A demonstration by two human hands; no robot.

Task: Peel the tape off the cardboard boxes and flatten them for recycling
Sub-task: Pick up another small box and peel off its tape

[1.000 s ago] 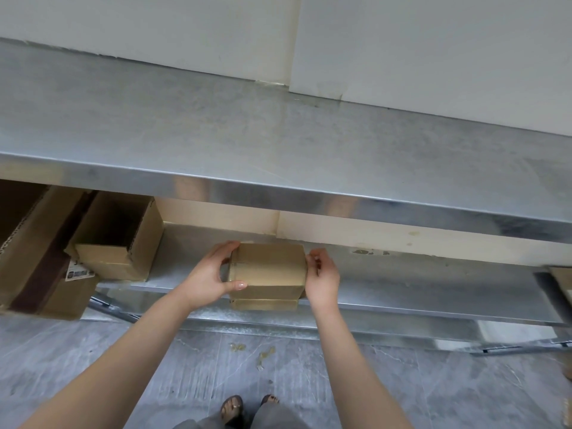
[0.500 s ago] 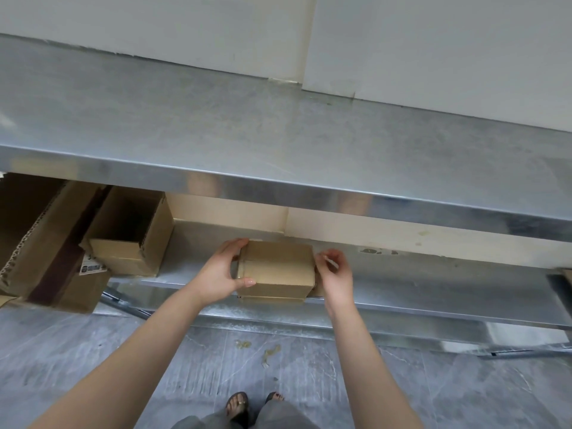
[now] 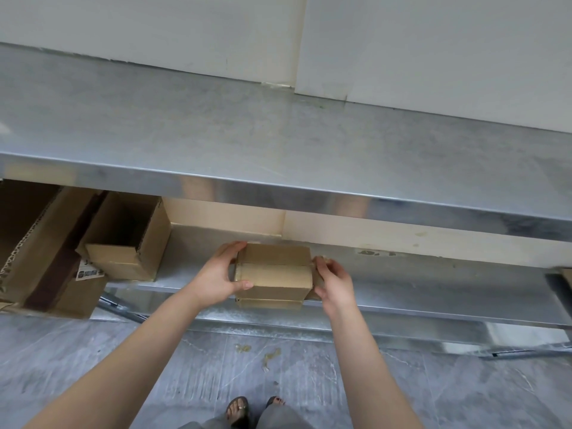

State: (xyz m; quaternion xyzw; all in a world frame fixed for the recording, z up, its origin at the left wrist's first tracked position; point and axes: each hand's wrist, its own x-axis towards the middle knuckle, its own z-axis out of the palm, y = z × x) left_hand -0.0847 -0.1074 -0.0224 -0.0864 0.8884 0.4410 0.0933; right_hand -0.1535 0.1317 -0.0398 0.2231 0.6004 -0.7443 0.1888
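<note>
A small closed cardboard box [image 3: 274, 272] sits at the front edge of the lower metal shelf [image 3: 433, 292], below the steel tabletop. My left hand [image 3: 216, 275] grips its left side, fingers behind and thumb across the front face. My right hand [image 3: 332, 278] is at the box's right end, its fingers curled there on what looks like a flap or a strip of tape. A taped seam runs across the box's top and front.
An open box [image 3: 127, 239] lies on its side on the shelf to the left. Larger cardboard boxes [image 3: 40, 243] stand on the floor at far left. The steel tabletop [image 3: 278, 144] overhangs the shelf. My sandalled feet [image 3: 238, 411] stand on grey floor tiles.
The view has shifted slightly. My right hand's fingers have worked along the box's right end. My left hand keeps its grip and the box has barely moved.
</note>
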